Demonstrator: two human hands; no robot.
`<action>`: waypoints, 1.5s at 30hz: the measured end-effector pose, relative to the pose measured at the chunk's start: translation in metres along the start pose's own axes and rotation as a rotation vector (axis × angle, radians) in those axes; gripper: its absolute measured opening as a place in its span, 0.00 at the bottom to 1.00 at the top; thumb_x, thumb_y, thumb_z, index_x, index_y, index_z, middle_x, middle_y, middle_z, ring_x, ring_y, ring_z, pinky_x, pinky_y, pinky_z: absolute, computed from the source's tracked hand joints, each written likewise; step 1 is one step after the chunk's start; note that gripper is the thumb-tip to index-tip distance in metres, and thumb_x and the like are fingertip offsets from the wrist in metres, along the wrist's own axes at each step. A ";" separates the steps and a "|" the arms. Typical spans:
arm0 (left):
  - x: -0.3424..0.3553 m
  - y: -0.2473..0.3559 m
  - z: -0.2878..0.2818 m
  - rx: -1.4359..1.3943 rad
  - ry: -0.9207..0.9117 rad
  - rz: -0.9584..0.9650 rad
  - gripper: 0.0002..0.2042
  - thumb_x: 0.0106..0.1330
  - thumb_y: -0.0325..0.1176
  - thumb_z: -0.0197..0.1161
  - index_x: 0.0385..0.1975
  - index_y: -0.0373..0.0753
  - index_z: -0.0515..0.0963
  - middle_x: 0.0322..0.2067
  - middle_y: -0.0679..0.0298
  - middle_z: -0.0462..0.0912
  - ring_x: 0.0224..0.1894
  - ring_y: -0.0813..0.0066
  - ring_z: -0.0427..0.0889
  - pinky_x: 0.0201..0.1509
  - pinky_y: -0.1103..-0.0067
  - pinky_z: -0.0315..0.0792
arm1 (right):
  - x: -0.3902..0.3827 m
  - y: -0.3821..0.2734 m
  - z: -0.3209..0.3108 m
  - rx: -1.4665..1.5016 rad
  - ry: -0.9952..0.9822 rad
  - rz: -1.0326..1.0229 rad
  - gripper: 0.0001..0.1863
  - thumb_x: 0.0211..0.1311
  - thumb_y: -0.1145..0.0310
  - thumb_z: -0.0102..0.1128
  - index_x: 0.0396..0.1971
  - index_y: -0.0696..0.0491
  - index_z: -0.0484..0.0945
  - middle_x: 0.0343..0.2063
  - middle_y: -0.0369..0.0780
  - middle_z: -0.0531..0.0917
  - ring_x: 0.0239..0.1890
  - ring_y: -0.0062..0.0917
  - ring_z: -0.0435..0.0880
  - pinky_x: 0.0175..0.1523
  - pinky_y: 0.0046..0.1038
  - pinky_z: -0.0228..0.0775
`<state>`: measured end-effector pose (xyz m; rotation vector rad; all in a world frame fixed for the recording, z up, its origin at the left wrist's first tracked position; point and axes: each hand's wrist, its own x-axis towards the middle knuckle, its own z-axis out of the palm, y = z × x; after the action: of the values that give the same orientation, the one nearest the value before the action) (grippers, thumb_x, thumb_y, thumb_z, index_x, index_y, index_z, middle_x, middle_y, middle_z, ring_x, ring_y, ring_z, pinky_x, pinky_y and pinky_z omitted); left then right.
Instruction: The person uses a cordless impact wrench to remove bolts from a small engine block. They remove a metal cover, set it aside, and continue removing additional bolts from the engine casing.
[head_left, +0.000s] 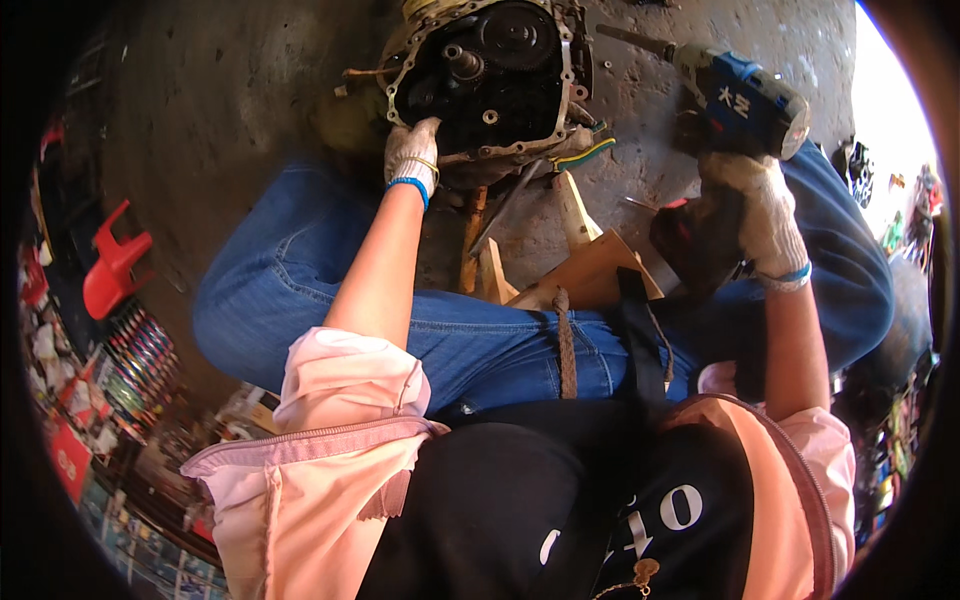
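Note:
My left hand, in a white knitted glove, grips the lower-left rim of a greasy metal engine housing. Inside that housing are a dark gear and a protruding shaft. My right hand, also gloved, is closed around the grip of a blue and black power tool. Its long bit points left, toward the upper right of the housing. Beneath that hand a red and black tool is partly hidden in shadow.
Wooden pieces and a rod lie below the housing on the dark floor, between my jean-clad legs. A red plastic stool stands far left. Assorted items crowd both edges.

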<state>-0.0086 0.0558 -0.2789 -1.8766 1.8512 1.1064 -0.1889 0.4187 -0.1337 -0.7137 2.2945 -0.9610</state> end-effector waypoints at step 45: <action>0.020 -0.059 0.059 -0.391 -0.253 -0.070 0.26 0.59 0.46 0.74 0.48 0.30 0.80 0.42 0.55 0.84 0.38 0.67 0.83 0.42 0.69 0.78 | 0.061 -0.071 0.045 0.512 -0.214 0.576 0.17 0.56 0.72 0.67 0.47 0.57 0.83 0.24 0.35 0.79 0.21 0.20 0.75 0.29 0.23 0.70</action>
<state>0.0256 0.0892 -0.3504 -1.8674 1.5002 1.6899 -0.1844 0.3159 -0.1237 0.0614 1.7900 -1.0544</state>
